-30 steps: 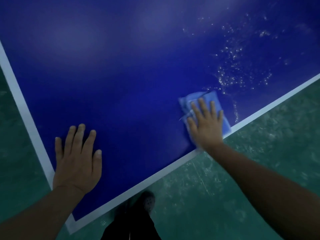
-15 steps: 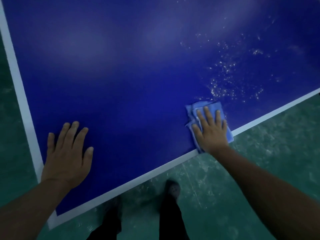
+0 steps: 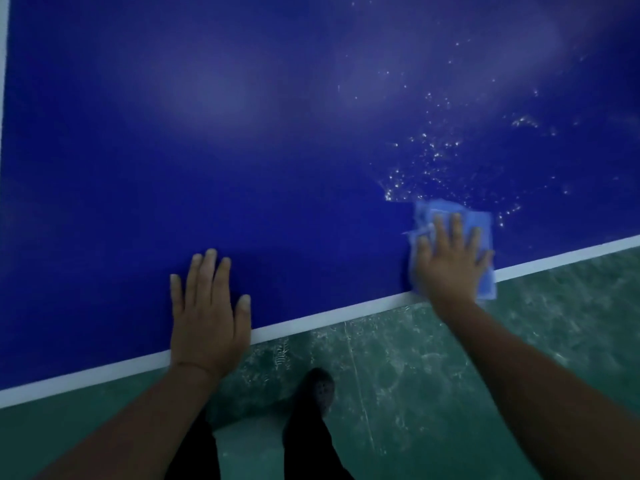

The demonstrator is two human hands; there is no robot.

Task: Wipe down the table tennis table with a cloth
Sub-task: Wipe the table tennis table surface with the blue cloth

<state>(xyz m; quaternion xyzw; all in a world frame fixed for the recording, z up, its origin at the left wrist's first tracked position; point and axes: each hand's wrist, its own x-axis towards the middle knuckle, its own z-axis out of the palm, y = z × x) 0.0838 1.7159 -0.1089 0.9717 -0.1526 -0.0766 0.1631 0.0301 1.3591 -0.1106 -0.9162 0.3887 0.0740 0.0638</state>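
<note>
The dark blue table tennis table fills the upper part of the head view, with a white line along its near edge. A folded light blue cloth lies on the table close to that edge, its lower corner hanging a little past it. My right hand presses flat on the cloth with straight fingers. My left hand rests flat on the bare table at the near edge, fingers spread. White specks or droplets dot the surface just beyond the cloth.
Below the table edge is a green floor with pale scuff marks. My dark trouser legs and a dark shoe stand close to the table. Another white line runs down the table's left side.
The view has shifted so the near edge runs flatter and the table corner is out of sight. My left hand has moved right along the edge. My right hand stays on the cloth.
</note>
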